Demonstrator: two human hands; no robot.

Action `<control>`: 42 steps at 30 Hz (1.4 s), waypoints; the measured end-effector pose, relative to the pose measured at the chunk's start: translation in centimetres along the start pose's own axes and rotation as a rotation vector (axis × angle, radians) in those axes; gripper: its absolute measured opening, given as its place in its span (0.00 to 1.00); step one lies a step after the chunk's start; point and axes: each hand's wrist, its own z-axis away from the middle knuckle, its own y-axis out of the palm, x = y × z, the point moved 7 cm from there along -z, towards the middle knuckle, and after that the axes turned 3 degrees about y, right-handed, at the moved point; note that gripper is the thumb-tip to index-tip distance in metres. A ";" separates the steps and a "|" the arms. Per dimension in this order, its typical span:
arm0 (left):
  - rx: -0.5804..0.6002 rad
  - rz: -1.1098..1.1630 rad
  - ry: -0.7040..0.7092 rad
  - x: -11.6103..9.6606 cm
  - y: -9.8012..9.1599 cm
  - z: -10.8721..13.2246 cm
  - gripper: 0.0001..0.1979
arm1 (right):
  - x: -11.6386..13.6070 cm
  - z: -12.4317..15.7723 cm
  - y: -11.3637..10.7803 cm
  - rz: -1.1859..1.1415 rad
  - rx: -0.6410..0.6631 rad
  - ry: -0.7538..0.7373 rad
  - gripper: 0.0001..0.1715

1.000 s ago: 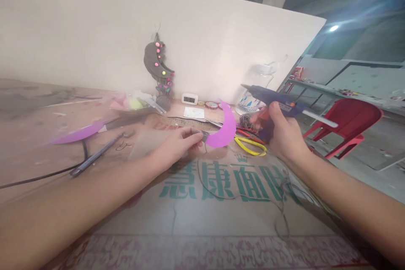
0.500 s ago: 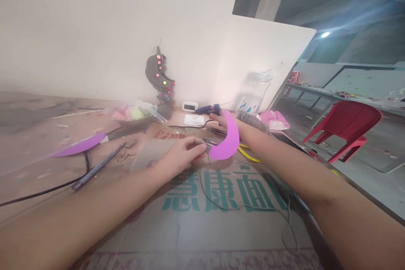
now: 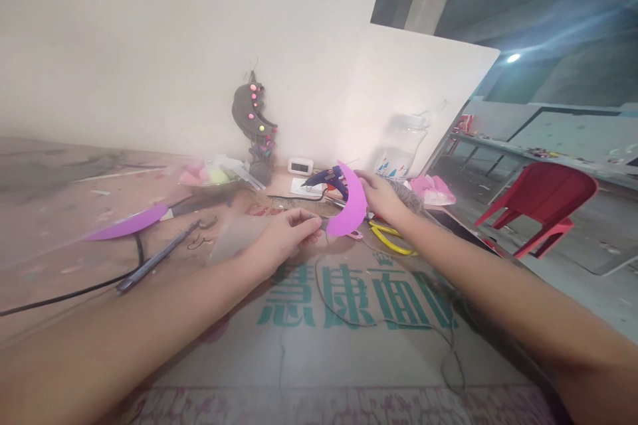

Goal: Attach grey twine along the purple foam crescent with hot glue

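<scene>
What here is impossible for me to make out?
All in the head view:
Right hand: fingertips hidden behind the purple crescent, so whether they touch the glue gun is unclear.
Crescent's grey end: partly covered by the left hand.
White device: its display is too small to read.
Grey pile, far left: blurred.

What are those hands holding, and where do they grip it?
The left hand pinches a thin purple card-like crescent by its grey lower-left end. Whether the right hand, near the crescent's outer edge, holds anything cannot be told.
</scene>
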 end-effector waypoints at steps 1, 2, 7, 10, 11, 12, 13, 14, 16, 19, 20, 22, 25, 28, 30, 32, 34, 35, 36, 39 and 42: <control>-0.004 0.016 0.006 -0.1 0.0 0.0 0.13 | 0.1 1.1 -0.3 -0.026 -0.004 -0.015 0.23; -0.002 0.036 0.019 -0.3 0.1 0.0 0.12 | 0.3 2.3 -0.4 -0.055 -0.004 -0.021 0.23; 0.032 0.105 0.067 -0.5 0.3 -0.1 0.10 | 1.8 7.9 1.9 -0.401 0.197 0.114 0.23; 0.018 0.093 0.100 -0.6 0.2 -0.1 0.11 | 3.1 10.4 4.4 -0.553 0.414 0.246 0.25; 0.014 0.080 0.108 -0.7 0.2 0.0 0.11 | 3.3 11.0 5.2 -0.587 0.486 0.293 0.26; 0.010 0.062 0.112 -0.8 0.1 0.0 0.11 | 3.5 11.5 5.8 -0.599 0.550 0.331 0.27; 0.004 0.036 0.112 -0.9 0.1 0.1 0.11 | 3.6 11.8 6.2 -0.584 0.596 0.349 0.26; -0.005 0.005 0.107 -0.9 0.1 0.2 0.11 | 3.6 12.0 6.3 -0.533 0.622 0.342 0.23; -0.028 -0.067 0.089 -0.9 0.0 0.4 0.11 | 3.9 11.9 5.8 -0.325 0.615 0.227 0.18; -0.034 -0.138 0.088 -0.9 0.0 0.5 0.11 | 5.4 11.8 4.2 0.142 0.489 -0.113 0.17; -0.025 -0.144 0.098 -0.9 0.0 0.5 0.11 | 6.0 12.1 3.7 0.303 0.441 -0.225 0.17; -0.005 -0.138 0.121 -0.9 0.2 0.4 0.11 | 7.2 12.8 3.2 0.567 0.355 -0.415 0.17; 0.021 -0.119 0.154 -0.8 0.3 0.3 0.11 | 8.6 14.1 3.2 0.753 0.242 -0.657 0.16; 0.043 -0.131 0.176 -0.9 0.5 0.3 0.10 | 9.3 15.1 3.8 0.742 0.188 -0.799 0.15; 0.046 -0.158 0.170 -0.8 0.6 0.4 0.11 | 9.7 15.5 4.1 0.711 0.195 -0.857 0.14; 0.055 -0.187 0.160 -0.8 0.8 0.5 0.11 | 10.2 15.5 3.7 0.680 0.188 -0.898 0.13; 0.085 -0.209 0.168 -0.9 1.1 0.7 0.11 | 10.6 15.0 2.6 0.645 0.145 -0.894 0.13; 0.105 -0.218 0.176 -1.0 1.2 0.7 0.11 | 10.8 14.5 1.8 0.626 0.118 -0.875 0.13; 0.132 -0.224 0.175 -1.0 1.4 0.8 0.11 | 10.9 14.0 0.9 0.610 0.092 -0.851 0.13; 0.212 -0.225 0.136 -0.8 1.9 1.0 0.11 | 10.8 12.3 -1.6 0.597 0.039 -0.760 0.11; 0.245 -0.205 0.099 -0.7 2.1 1.1 0.10 | 10.2 10.6 -3.4 0.610 0.071 -0.654 0.08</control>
